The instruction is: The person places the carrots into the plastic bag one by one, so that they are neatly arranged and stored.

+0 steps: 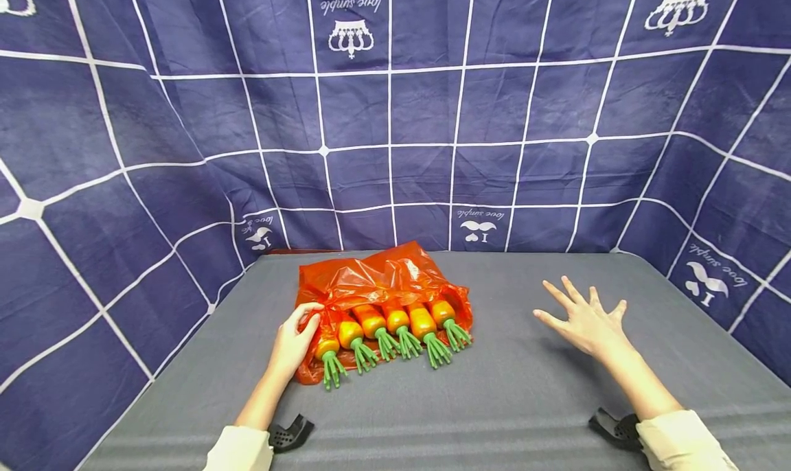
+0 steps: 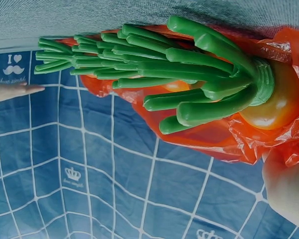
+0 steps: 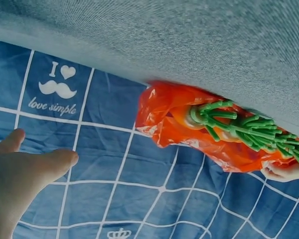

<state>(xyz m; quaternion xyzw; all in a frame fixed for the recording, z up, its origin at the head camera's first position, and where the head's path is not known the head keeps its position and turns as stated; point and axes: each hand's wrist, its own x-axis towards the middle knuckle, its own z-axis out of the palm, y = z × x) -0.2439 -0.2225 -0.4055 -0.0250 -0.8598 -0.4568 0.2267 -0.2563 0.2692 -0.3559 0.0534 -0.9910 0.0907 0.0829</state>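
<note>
A red, see-through plastic bag (image 1: 383,272) lies on its side, its mouth facing me. Inside the mouth, several toy carrots (image 1: 422,322) lie in a row, with green tops (image 2: 214,79) sticking out over the near edge. At the bag's left end my left hand (image 1: 293,344) pinches the upper edge of the mouth between thumb and fingers; part of the fingers is hidden by the film. My right hand (image 1: 589,325) is well to the right of the bag, fingers spread and touching nothing. In the right wrist view its thumb (image 3: 57,162) points toward the bag.
The grey tabletop (image 1: 494,388) runs under everything. A blue curtain (image 1: 426,114) with white grid lines stands behind and on both sides. Black wrist straps (image 1: 290,435) sit below both hands. A thin reddish strip (image 1: 296,251) shows along the back edge.
</note>
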